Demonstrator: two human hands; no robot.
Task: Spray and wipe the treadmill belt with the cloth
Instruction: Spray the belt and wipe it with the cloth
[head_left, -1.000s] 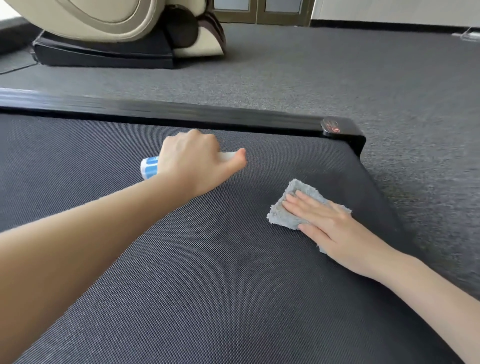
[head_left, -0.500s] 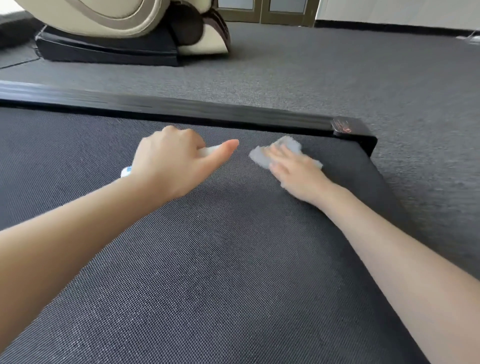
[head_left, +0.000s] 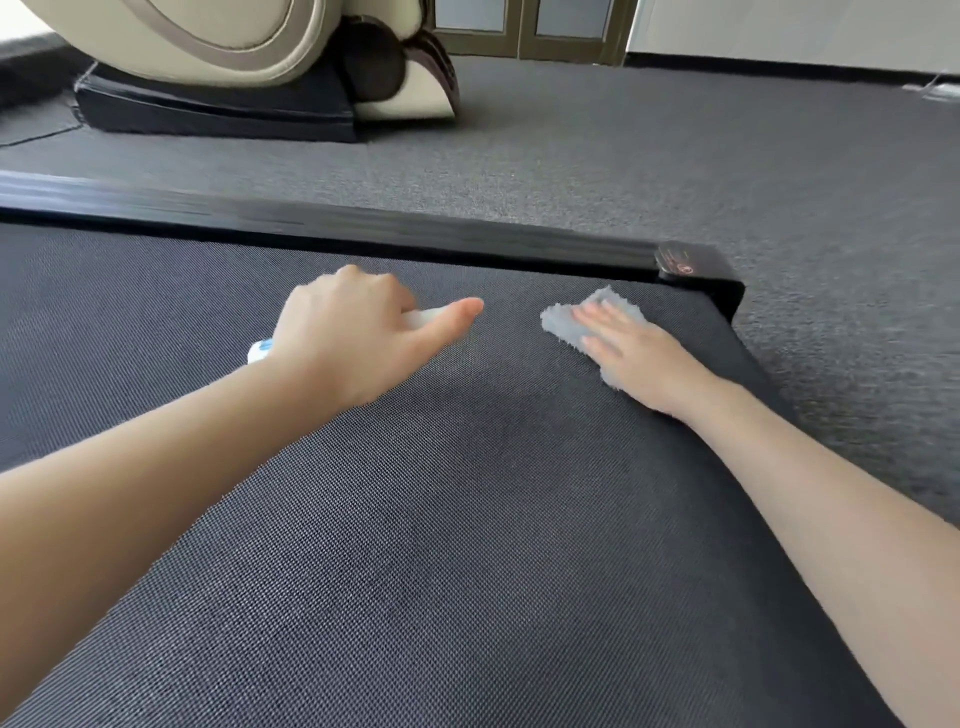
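The dark woven treadmill belt fills the lower part of the view. My left hand grips a white spray bottle with a blue label, lying low over the belt; most of the bottle is hidden under the hand. My right hand presses flat, fingers straight, on a small grey cloth near the belt's far right corner.
A glossy black side rail borders the belt's far edge and ends in a black corner cap. Grey carpet lies beyond. A beige massage chair on a black base stands at the back left.
My right hand slid the cloth from the belt's nearer right side up to the far edge, then rightward toward the corner. My left hand with the bottle stayed roughly in place.
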